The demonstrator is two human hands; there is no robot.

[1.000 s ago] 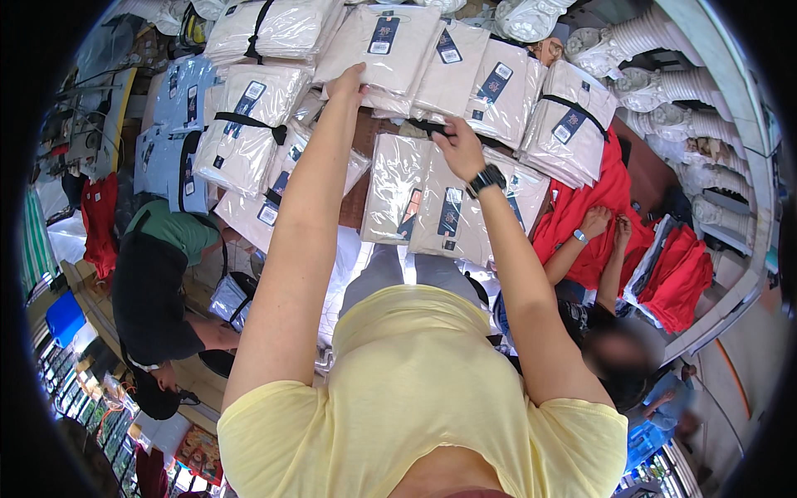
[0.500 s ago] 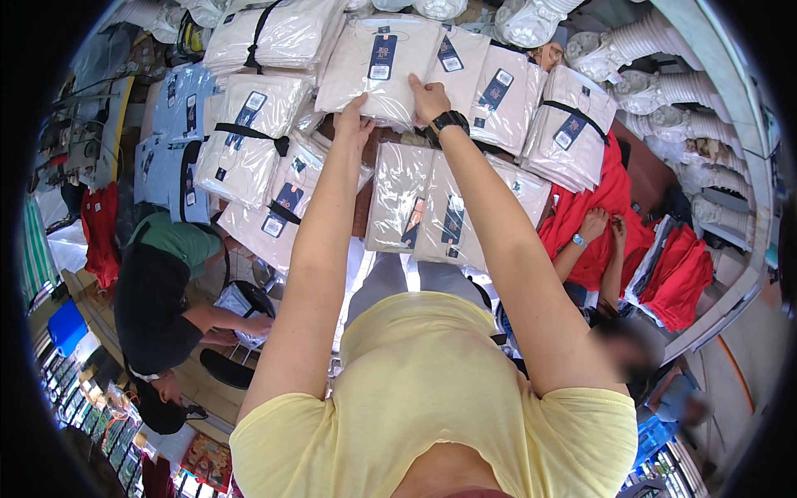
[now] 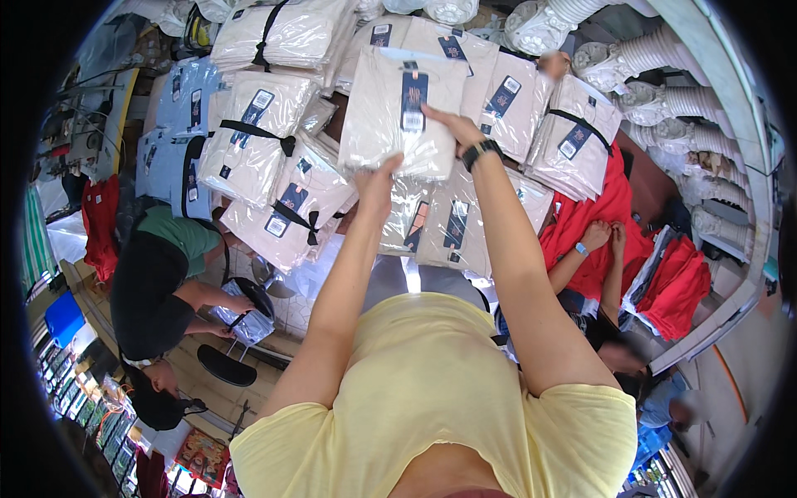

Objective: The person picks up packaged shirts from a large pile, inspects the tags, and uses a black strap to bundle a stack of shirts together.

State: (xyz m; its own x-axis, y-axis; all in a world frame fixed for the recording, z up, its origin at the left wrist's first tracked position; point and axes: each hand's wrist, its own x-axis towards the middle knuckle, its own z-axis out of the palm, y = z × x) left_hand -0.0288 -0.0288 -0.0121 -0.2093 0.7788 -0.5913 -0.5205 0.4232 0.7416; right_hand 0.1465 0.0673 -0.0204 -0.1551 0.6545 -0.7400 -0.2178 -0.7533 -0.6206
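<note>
Both my hands hold a folded cream garment in clear plastic [image 3: 374, 104], with a dark blue tag on its top. My left hand [image 3: 378, 187] grips its near edge, thumb on top and fingers hidden beneath. At the right edge, my right hand [image 3: 458, 131] holds it with one digit over the tag. How many packs are in this hold I cannot tell. Below the near edge lie more packed cream garments [image 3: 455, 220]. Behind and to the right are similar packed garments [image 3: 505, 91].
Strap-tied garment bundles [image 3: 249, 158] lie left, another tied bundle [image 3: 573, 141] right. Blue packed garments [image 3: 170, 162] are farther left. At right, a person's hands [image 3: 604, 236] touch red cloth [image 3: 581, 266]. A person in black [image 3: 149, 290] bends over a stool at left. White wrapped stacks [image 3: 672, 104] line the right.
My hands have lifted the packed cream garment off the far pile and drawn it nearer to me, uncovering other packs behind it. The person at left has shifted slightly.
</note>
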